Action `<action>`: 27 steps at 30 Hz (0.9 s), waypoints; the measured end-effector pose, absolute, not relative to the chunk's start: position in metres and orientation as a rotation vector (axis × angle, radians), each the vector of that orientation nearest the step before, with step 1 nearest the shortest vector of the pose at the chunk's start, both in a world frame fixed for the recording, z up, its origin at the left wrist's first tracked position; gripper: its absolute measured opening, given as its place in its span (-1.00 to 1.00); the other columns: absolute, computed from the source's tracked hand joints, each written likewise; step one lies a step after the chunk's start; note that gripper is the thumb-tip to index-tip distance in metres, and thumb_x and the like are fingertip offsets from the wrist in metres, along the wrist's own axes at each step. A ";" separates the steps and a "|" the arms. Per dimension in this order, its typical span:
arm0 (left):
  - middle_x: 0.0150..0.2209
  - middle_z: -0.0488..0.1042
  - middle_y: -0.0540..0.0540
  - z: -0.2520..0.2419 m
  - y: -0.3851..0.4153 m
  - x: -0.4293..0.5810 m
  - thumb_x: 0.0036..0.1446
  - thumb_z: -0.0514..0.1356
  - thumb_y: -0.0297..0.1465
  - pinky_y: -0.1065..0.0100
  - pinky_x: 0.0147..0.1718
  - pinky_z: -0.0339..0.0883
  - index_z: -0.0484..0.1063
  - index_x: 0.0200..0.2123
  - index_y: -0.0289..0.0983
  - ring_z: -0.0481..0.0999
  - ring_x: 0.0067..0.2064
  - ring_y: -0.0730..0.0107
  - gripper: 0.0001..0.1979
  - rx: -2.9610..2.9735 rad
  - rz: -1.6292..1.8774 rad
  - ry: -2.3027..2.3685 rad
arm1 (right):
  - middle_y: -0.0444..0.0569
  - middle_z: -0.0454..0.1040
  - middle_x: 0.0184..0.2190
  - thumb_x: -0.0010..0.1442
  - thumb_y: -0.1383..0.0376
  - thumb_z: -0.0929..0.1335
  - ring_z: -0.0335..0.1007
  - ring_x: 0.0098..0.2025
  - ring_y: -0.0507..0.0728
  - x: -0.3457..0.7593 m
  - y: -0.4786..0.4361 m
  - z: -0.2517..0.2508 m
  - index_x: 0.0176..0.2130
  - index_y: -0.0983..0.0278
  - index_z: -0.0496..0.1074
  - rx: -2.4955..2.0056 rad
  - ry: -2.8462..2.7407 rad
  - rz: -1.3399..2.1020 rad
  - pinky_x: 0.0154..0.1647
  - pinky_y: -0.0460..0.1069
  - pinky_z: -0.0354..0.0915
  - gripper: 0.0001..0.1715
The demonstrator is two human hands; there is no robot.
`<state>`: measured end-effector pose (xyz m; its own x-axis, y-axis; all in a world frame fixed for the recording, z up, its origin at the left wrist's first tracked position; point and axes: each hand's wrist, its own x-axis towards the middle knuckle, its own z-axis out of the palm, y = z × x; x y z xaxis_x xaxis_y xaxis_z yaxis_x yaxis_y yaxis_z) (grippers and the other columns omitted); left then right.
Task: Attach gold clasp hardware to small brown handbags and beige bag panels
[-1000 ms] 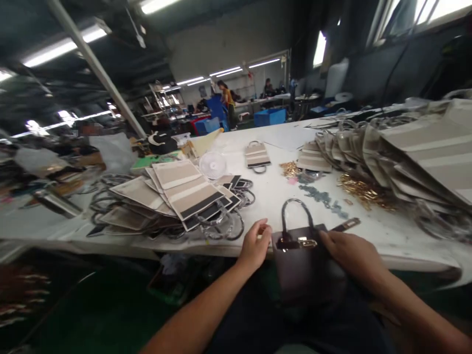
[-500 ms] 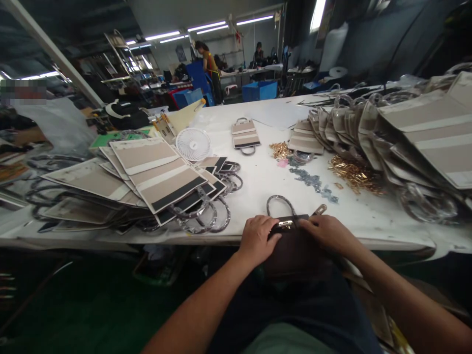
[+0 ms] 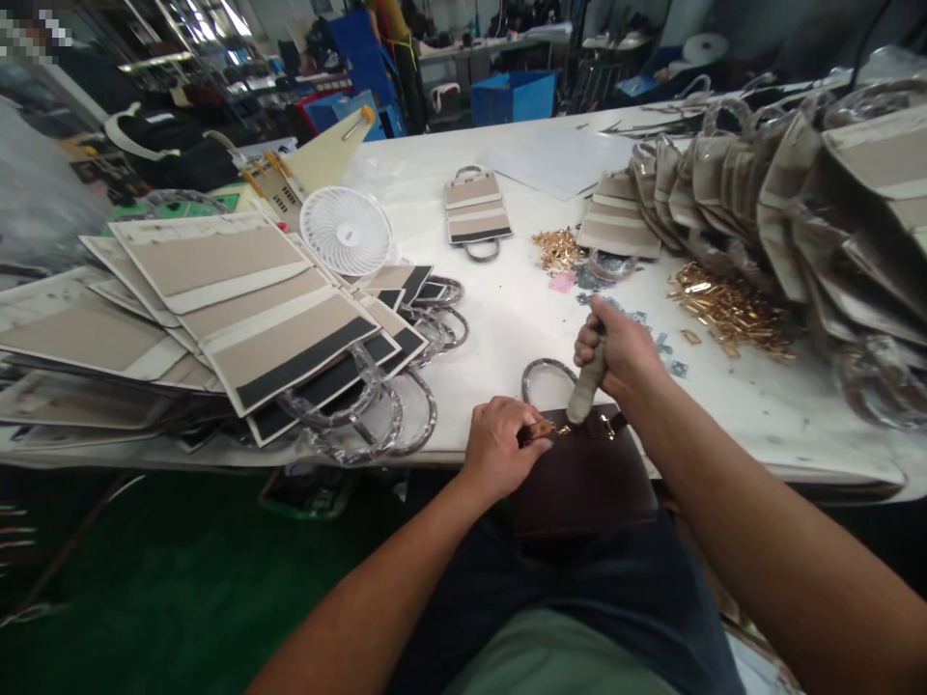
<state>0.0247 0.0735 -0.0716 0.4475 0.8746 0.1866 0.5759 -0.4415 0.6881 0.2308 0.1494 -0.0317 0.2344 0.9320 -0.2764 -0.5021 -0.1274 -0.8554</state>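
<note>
A dark brown handbag (image 3: 583,483) leans on my lap against the table edge, its wrapped handle (image 3: 547,365) standing up behind. Gold metal fittings (image 3: 606,427) show along its top. My left hand (image 3: 503,444) is closed at the bag's upper left, pinching a small orange-brown piece (image 3: 537,431), perhaps a strap end. My right hand (image 3: 615,352) is wrapped round a grey-beige, club-shaped tool (image 3: 585,386). The tool's thick lower end is at the bag's top, beside the fittings; whether it touches them I cannot tell.
Stacked beige bag panels (image 3: 253,299) with wrapped handles lie left, more bags (image 3: 768,193) right. Piles of gold fittings (image 3: 731,309) and grey metal plates (image 3: 677,369) are on the white table (image 3: 499,328). A white fan (image 3: 346,232) stands left; a person (image 3: 398,48) is behind.
My right hand has left the bag's top edge and now holds the club-shaped tool above it. My left hand now pinches the orange-brown piece. The view has tilted down.
</note>
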 end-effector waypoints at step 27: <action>-0.15 0.63 0.10 -0.076 0.080 0.029 0.09 0.46 -0.44 0.12 0.03 0.19 0.34 -0.42 -0.18 0.47 0.00 0.23 -0.69 2.188 0.690 1.178 | -0.29 0.13 -0.69 0.29 -0.06 0.46 0.03 -0.73 -0.03 0.185 0.182 -0.059 -0.47 0.19 0.23 -1.076 -0.878 1.611 -0.78 -0.12 0.14 -0.45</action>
<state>0.0286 0.0796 -0.0763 0.4829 0.8579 0.1754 0.5724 -0.4608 0.6783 0.1851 0.1824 -0.0590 -0.1368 0.9624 -0.2347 -0.3242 -0.2674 -0.9074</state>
